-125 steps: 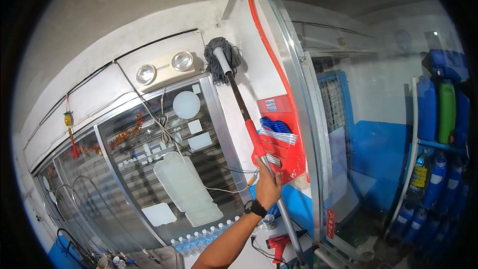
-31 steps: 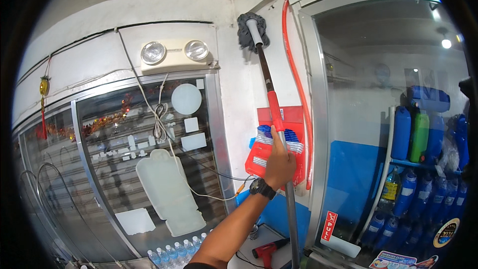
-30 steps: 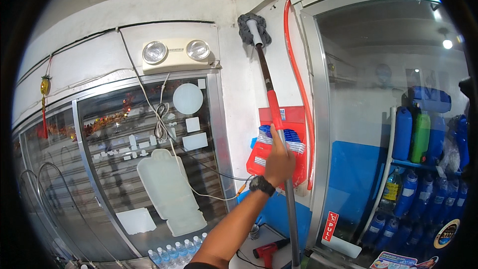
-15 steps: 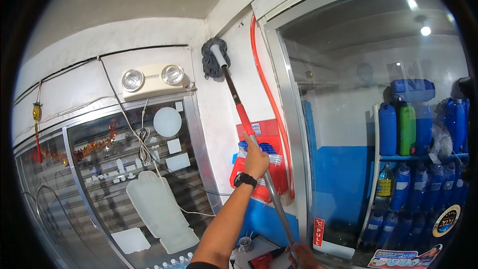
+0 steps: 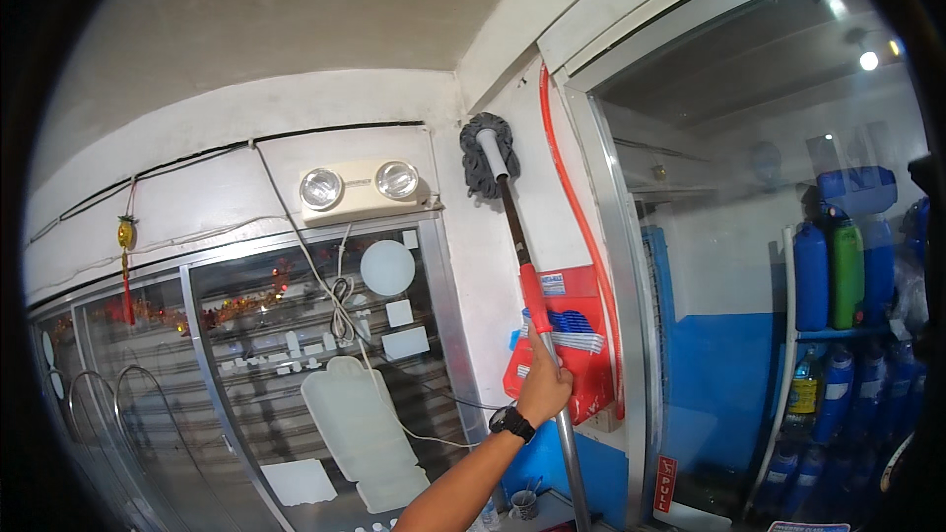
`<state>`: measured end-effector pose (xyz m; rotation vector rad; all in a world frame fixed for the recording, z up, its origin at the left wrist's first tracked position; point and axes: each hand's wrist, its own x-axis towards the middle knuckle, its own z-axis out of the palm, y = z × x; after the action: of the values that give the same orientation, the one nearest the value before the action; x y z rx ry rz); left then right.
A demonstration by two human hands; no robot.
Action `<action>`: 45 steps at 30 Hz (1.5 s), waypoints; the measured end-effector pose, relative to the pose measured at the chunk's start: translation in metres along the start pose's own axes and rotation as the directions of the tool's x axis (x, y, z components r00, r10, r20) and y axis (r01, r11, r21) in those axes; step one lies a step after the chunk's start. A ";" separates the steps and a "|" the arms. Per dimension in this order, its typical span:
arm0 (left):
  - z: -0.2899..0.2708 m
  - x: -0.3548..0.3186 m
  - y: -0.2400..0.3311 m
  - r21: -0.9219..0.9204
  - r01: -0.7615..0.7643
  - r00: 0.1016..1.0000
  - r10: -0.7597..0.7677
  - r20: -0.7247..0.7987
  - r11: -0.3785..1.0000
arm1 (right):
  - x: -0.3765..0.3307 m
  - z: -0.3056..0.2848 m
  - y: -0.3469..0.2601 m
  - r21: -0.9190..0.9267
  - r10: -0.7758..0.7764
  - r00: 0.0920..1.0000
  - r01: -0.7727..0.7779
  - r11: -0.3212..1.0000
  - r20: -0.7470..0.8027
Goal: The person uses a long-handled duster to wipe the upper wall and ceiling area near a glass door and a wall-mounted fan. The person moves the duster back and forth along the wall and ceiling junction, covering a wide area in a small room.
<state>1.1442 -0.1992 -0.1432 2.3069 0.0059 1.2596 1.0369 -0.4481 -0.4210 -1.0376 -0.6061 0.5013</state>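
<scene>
A string mop with a grey head (image 5: 488, 160) is raised high, its head at the white wall near the corner below the ceiling. Its pole (image 5: 572, 473) runs down toward the lower edge, dark near the head, then a red sleeve (image 5: 533, 298), then grey metal. My left hand (image 5: 545, 386), a black watch on its wrist, is closed round the pole just below the red sleeve. My right hand is out of view, as is the pole's lower end.
Behind the pole hangs a red wall holder (image 5: 588, 369) with papers. A red hose (image 5: 564, 172) runs down beside a framed glass door (image 5: 616, 236); bottles (image 5: 845, 271) stand on shelves behind it. An emergency light (image 5: 360, 189) and loose cables (image 5: 340, 310) are at left, above a glass panel.
The view has shifted, so the scene sits lower and further right. My right hand, earlier on the lower pole, has left the picture. The mop head sits slightly lower and further right of the corner.
</scene>
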 end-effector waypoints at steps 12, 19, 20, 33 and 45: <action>0.028 0.041 -0.008 0.109 0.075 0.993 -0.065 -0.094 0.991 | 0.088 -0.078 0.068 -0.075 0.064 0.993 -0.071 0.995 -0.098; 0.077 -0.007 -0.032 0.087 0.015 0.993 -0.005 -0.122 0.996 | 0.086 -0.148 0.129 -0.383 -0.067 0.995 0.033 0.923 -0.074; 0.075 0.001 -0.034 0.089 -0.036 0.986 0.049 -0.157 0.995 | 0.089 -0.147 0.116 -0.288 -0.003 0.999 -0.012 0.957 -0.052; -0.062 0.210 0.017 0.444 0.218 0.965 -0.123 -0.232 0.869 | 0.174 0.011 -0.111 -0.096 -0.037 0.961 0.066 0.993 0.274; -0.043 0.127 -0.008 0.469 0.172 0.981 -0.107 -0.161 0.866 | 0.132 -0.003 -0.056 -0.094 0.098 0.942 -0.072 0.993 0.321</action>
<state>1.1843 -0.1430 -0.0282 2.5648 0.5883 1.4554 1.1407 -0.3890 -0.3420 -1.0693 -0.8833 0.7383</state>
